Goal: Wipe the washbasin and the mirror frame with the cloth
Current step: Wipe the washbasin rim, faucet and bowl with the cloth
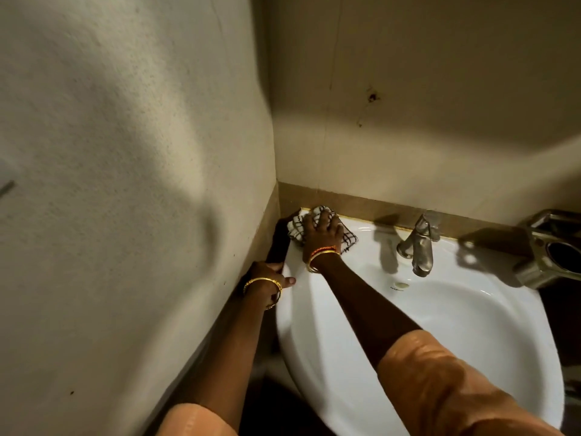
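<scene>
A white washbasin [330, 335] fills the lower right, set into the corner of two beige walls. A white cloth with thin dark checks [297, 229] lies bunched on the basin's back left corner. My right hand [320, 229] presses down on the cloth with fingers spread over it. My left hand [267, 280] grips the basin's left rim, thumb on top and fingers curled over the edge beside the wall. No mirror frame is in view.
A metal tap [416, 247] stands at the back middle of the basin. A metal holder [553, 247] with a round opening is fixed at the right. A brown tiled strip [371, 204] runs along the wall behind the basin. The left wall stands close.
</scene>
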